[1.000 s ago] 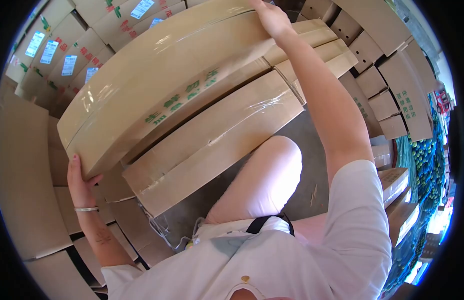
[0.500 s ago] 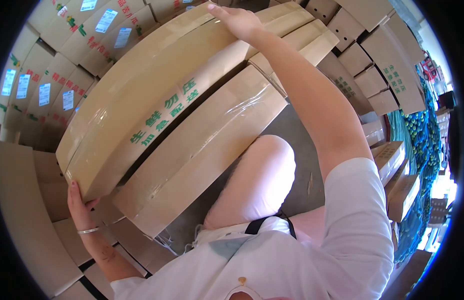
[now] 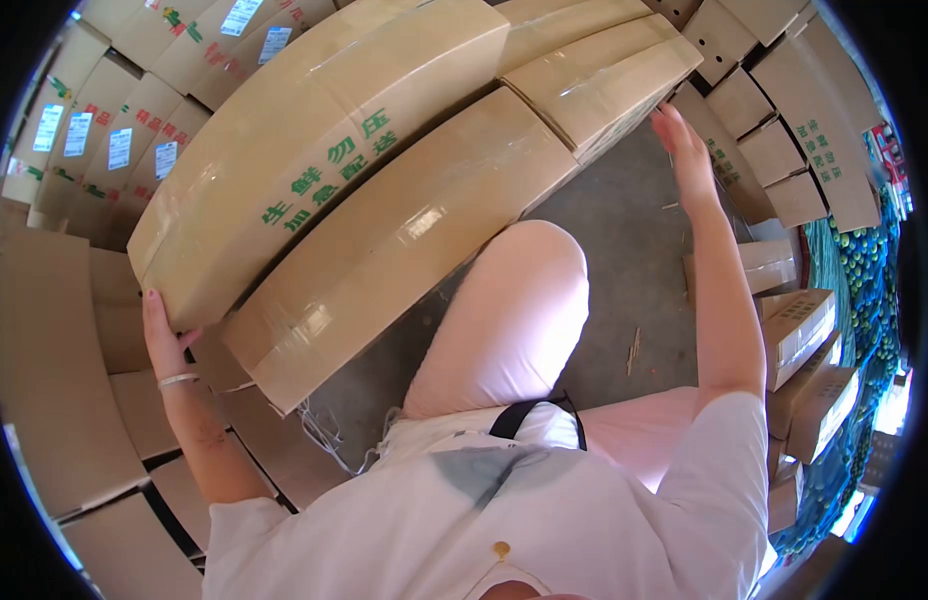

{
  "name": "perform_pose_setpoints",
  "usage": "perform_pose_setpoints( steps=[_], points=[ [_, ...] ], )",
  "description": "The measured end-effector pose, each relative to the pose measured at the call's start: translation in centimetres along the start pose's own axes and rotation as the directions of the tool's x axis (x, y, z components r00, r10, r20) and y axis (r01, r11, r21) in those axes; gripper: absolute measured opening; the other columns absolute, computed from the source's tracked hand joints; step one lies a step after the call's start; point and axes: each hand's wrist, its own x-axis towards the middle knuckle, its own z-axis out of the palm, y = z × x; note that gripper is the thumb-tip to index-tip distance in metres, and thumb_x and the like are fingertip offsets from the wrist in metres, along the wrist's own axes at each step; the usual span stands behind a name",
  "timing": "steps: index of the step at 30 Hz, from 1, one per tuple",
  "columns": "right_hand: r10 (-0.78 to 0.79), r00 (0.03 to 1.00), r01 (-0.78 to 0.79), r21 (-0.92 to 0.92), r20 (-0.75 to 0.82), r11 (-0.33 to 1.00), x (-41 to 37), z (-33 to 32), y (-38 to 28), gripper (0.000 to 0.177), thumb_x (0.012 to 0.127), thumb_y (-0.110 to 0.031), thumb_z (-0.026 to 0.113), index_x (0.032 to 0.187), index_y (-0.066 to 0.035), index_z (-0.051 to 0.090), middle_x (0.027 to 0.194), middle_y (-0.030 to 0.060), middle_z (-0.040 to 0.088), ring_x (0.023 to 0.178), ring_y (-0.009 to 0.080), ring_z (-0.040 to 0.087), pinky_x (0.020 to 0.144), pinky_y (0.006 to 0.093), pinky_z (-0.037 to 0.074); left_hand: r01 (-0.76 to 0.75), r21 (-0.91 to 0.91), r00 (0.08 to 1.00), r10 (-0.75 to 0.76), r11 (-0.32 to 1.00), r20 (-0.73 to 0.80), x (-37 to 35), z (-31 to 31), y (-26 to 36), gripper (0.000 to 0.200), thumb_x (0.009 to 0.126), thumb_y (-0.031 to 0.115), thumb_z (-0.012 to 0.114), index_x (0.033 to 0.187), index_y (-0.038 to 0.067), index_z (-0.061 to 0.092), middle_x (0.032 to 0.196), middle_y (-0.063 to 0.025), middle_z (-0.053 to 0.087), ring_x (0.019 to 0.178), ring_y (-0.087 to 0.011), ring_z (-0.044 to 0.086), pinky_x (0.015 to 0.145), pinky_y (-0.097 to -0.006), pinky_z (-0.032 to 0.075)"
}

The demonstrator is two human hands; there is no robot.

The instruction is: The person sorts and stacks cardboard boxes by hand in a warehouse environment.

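Right hand: gone from the top of the long brown cardboard carton with green print, now upper right, fingers spread, gripping nothing. Left hand: I keep it clamped on that carton's lower-left end. Carton: centre-left, lying on a tape-sealed brown carton; seemingly placed, my end not yet released. Around: labelled carton stacks upper left, grey concrete floor; my knee crowds the lower carton.

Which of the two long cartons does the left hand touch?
The upper carton, with green print; the left hand holds its end. The lower carton is plain.
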Motion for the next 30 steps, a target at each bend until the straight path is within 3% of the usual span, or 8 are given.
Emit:
perform_pose_setpoints(
  steps=[3, 5, 8, 13, 18, 23, 25, 30],
  points=[
    [0.174, 0.977, -0.179, -0.029, -0.126, 0.983, -3.5, -7.6, 5.9, 0.058, 0.090, -0.047, 0.046, 0.125, -0.001, 0.050, 0.117, 0.0103, 0.058, 0.111, 0.0197, 0.052, 0.097, 0.0325, 0.035, 0.008, 0.011, 1.000, -0.007, 1.000, -0.016, -1.2, 1.0, 1.8, 0.066, 0.089, 0.053, 0.044, 0.138, 0.011, 0.032, 0.131, -0.0119, 0.044, 0.112, -0.0262, 0.050, 0.083, -0.0410, 0.048],
    [0.280, 0.940, -0.289, -0.021, -0.196, 0.957, -6.0, -11.0, 9.2, 0.057, 0.089, -0.047, 0.047, 0.124, -0.002, 0.051, 0.115, 0.0097, 0.059, 0.107, 0.0186, 0.053, 0.092, 0.0316, 0.037, -0.329, 0.216, 0.913, 0.368, 0.919, -0.176, 2.1, 0.5, -1.5, 0.070, 0.089, 0.049, 0.047, 0.141, 0.006, 0.025, 0.141, -0.0154, 0.033, 0.126, -0.0323, 0.036, 0.102, -0.0439, 0.032],
    [0.404, 0.874, -0.428, -0.034, -0.271, 0.903, -9.8, -15.0, 13.4, 0.055, 0.089, -0.047, 0.049, 0.122, -0.003, 0.053, 0.111, 0.0087, 0.061, 0.101, 0.0170, 0.056, 0.086, 0.0302, 0.040, -0.426, 0.723, 0.691, 0.712, 0.544, -0.129, -3.6, 5.1, 3.7, 0.068, 0.090, 0.037, 0.051, 0.139, -0.001, 0.024, 0.146, -0.0179, 0.022, 0.135, -0.0329, 0.019, 0.109, -0.0433, 0.015],
    [0.467, 0.843, -0.535, -0.317, -0.267, 0.783, -14.0, -22.5, 27.4, 0.059, 0.084, -0.048, 0.053, 0.121, -0.002, 0.054, 0.112, 0.0139, 0.061, 0.104, 0.0231, 0.057, 0.087, 0.0336, 0.042, -0.890, 0.354, 0.347, 0.930, 0.286, 0.121, -9.8, 15.3, 7.9, 0.051, 0.093, 0.024, 0.046, 0.134, -0.002, 0.034, 0.139, -0.0189, 0.035, 0.130, -0.0321, 0.033, 0.107, -0.0416, 0.024],
    [0.534, 0.768, -0.605, -0.675, -0.353, 0.423, -17.5, -26.4, 29.2, 0.069, 0.083, -0.049, 0.054, 0.128, 0.002, 0.044, 0.127, 0.0221, 0.049, 0.120, 0.0327, 0.046, 0.100, 0.0386, 0.036, -0.855, -0.296, 0.184, 0.782, 0.426, 0.595, -15.3, 26.5, 7.9, 0.026, 0.091, 0.012, 0.046, 0.106, -0.005, 0.059, 0.095, -0.0144, 0.065, 0.089, -0.0244, 0.062, 0.093, -0.0366, 0.042],
    [0.587, 0.682, -0.722, -0.530, -0.437, 0.444, -17.4, -29.1, 28.8, 0.072, 0.083, -0.050, 0.054, 0.131, 0.002, 0.040, 0.132, 0.0222, 0.044, 0.123, 0.0322, 0.042, 0.100, 0.0390, 0.035, -0.857, -0.281, -0.020, 0.517, 0.432, 0.856, -26.4, 39.9, 13.0, 0.024, 0.082, -0.002, 0.054, 0.106, 0.001, 0.062, 0.074, -0.0066, 0.062, 0.068, -0.0181, 0.061, 0.080, -0.0317, 0.049],
    [0.609, 0.625, -0.778, -0.331, -0.488, 0.534, -16.5, -30.0, 31.7, 0.077, 0.082, -0.053, 0.053, 0.133, 0.003, 0.037, 0.135, 0.0213, 0.041, 0.127, 0.0312, 0.038, 0.103, 0.0361, 0.032, -0.597, -0.470, -0.342, 0.323, 0.650, 0.882, -29.7, 47.7, 13.6, 0.048, 0.083, 0.006, 0.059, 0.128, 0.010, 0.046, 0.106, -0.0098, 0.063, 0.098, -0.0200, 0.060, 0.087, -0.0341, 0.046],
    [0.749, 0.476, -0.747, 0.237, -0.461, 0.621, -13.5, -30.2, 35.5, 0.077, 0.082, -0.046, 0.060, 0.136, 0.000, 0.031, 0.133, 0.0176, 0.043, 0.120, 0.0297, 0.045, 0.092, 0.0377, 0.041, -0.701, -0.284, -0.463, -0.115, 0.655, 0.879, -37.2, 68.3, 8.9, 0.074, 0.085, 0.034, 0.062, 0.141, 0.007, 0.023, 0.143, -0.0173, 0.029, 0.131, -0.0320, 0.032, 0.103, -0.0388, 0.033]
  ],
)
